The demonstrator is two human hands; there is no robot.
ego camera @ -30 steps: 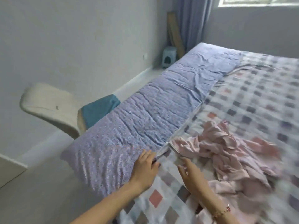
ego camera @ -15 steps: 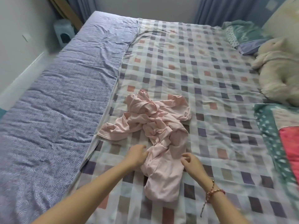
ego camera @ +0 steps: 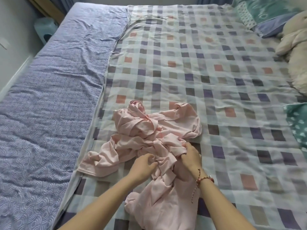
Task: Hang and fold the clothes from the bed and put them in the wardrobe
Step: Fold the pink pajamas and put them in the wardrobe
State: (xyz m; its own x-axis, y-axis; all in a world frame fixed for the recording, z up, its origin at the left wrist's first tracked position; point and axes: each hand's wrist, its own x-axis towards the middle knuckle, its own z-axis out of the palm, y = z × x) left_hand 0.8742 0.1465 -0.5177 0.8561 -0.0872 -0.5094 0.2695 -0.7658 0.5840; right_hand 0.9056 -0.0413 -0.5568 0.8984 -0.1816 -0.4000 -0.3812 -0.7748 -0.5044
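Head view looks down on a bed [ego camera: 216,90] spread with a checked sheet [ego camera: 166,52]. A blue patterned cover [ego camera: 49,100] lies along its left side, edge to edge with the sheet, and past it runs a pale wall [ego camera: 15,39].

A crumpled pink garment [ego camera: 174,120] lies on the sheet near the bed's near edge. Both hands are on it, close together. The left hand [ego camera: 142,165] curls its fingers into the folds at the middle. The right hand [ego camera: 189,156], a bracelet [ego camera: 205,178] at its wrist, clutches a bunch just beside.

Well apart on the right lie a plush toy [ego camera: 295,39], a pillow [ego camera: 259,12] and a teal blanket [ego camera: 299,123], all cut off by the frame. A small stool [ego camera: 44,29] stands by the far left corner, blurred. The garment's near end runs out of view, and its kind cannot be told.
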